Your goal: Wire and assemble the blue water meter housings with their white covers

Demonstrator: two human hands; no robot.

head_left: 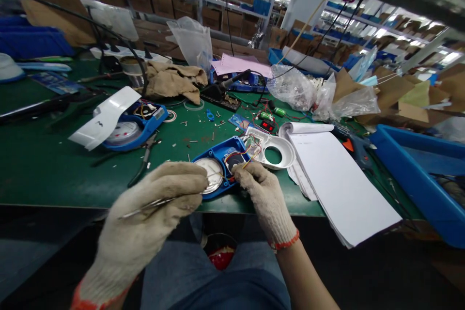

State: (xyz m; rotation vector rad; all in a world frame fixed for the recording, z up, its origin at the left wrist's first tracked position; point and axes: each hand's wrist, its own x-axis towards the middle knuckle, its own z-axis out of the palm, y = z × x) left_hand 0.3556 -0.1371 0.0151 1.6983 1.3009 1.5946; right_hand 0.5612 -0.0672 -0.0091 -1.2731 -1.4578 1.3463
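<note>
A blue plastic housing [207,195] lies opened at the bench's front edge, with a round white disc [211,174] and thin wires [238,155] inside. My gloved left hand [156,208] is closed around slim metal tweezers [145,207], whose tips reach over the disc. At the housing's right side, my gloved right hand [259,186] pinches near the red and yellow wires; what sits between its fingertips is too small to make out. Joined by wires, a white cover [285,152] with a round hole lies to the right of the housing.
Another blue-and-white unit [145,128] stands left, with cutters [145,160] beside it. A paper pad [334,174], a glue gun [354,147] and a blue bin [414,174] are on the right. Behind are a brown cloth [174,80], a red digital display [268,125] and scattered screws.
</note>
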